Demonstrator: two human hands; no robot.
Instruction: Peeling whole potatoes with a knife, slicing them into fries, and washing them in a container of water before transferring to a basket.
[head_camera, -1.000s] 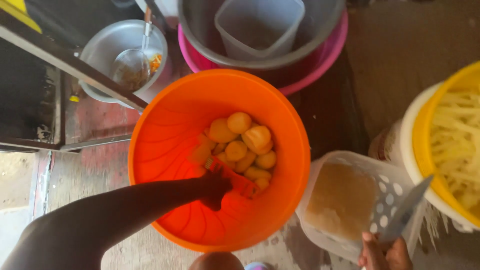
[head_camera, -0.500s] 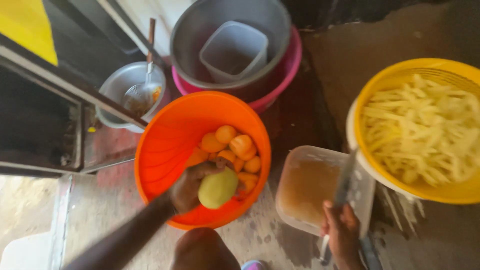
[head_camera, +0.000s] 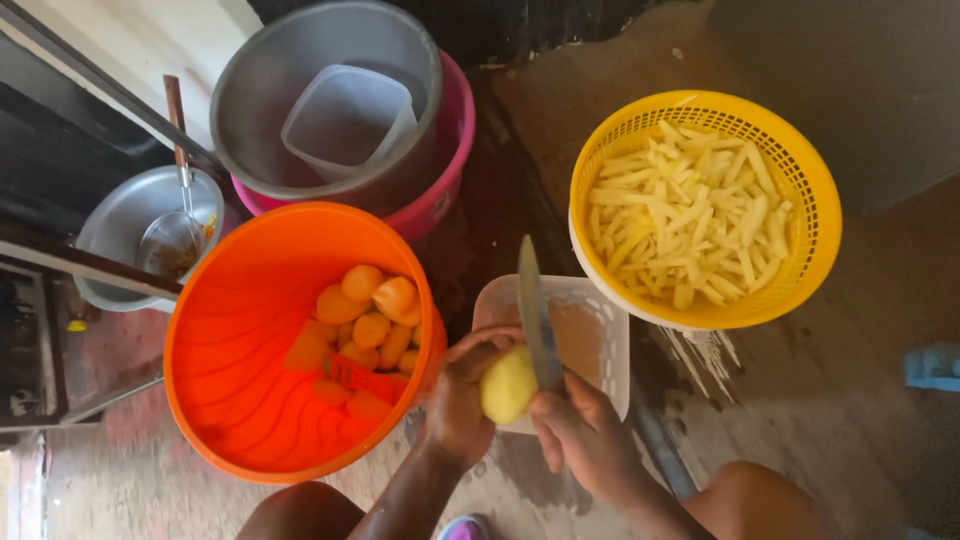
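Low in the middle of the frame, the left hand (head_camera: 462, 392) curls around a peeled yellow potato (head_camera: 508, 384), fingers wrapped over its top and left side so that it is held above the near edge of a white perforated tub (head_camera: 600, 330). Just to the right, the right hand (head_camera: 585, 435) is closed on the handle of a knife (head_camera: 533, 315); the handle itself is hidden inside the fist. The blade points up the frame and lies against the right side of the potato, its tip reaching over the tub's far rim.

Left of the hands sits a large orange basin (head_camera: 240, 380) with water in it, holding a cluster of peeled potatoes (head_camera: 365, 315) in its right half and a small red object among them that is too blurred to name. In the upper middle, a grey metal basin (head_camera: 300, 90) rests inside a pink basin (head_camera: 452, 140), and a clear plastic jug (head_camera: 345, 120) stands inside the grey one. At the far left a smaller metal bowl (head_camera: 110, 225) holds a skimmer ladle (head_camera: 172, 240) whose wooden handle leans upward. In the upper right of the frame a yellow mesh basket (head_camera: 800, 180), nested in a white bowl, is filled with pale cut potato sticks (head_camera: 685, 215). The floor around is wet, dark concrete. A bare knee shows at the lower right edge.
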